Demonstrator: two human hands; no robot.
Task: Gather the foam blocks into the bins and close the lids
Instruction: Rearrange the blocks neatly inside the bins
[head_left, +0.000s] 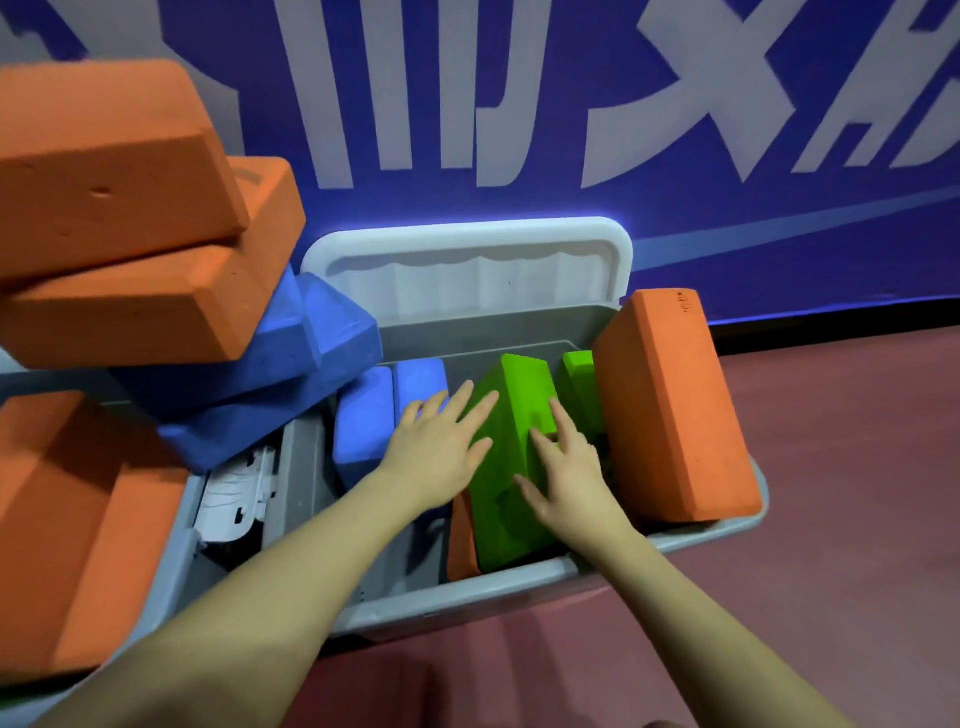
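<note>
A grey bin (519, 579) stands open on the floor, its white lid (467, 270) raised at the back. Inside it, a large green foam block (511, 499) lies tilted. My left hand (439, 449) and my right hand (569, 475) both press flat on this green block with straight fingers. Two blue blocks (363, 421) stand at the bin's left side, a second green block (579, 379) sits behind, and a thin orange block (462, 540) shows in front. A big orange block (670, 405) leans over the bin's right rim.
To the left, a second bin (171, 566) is heaped with orange blocks (114, 171) and blue blocks (291, 358) that overhang the first bin. A white latch piece (239, 493) lies between the bins. Behind stands a blue banner wall (675, 130); red floor (857, 519) lies to the right.
</note>
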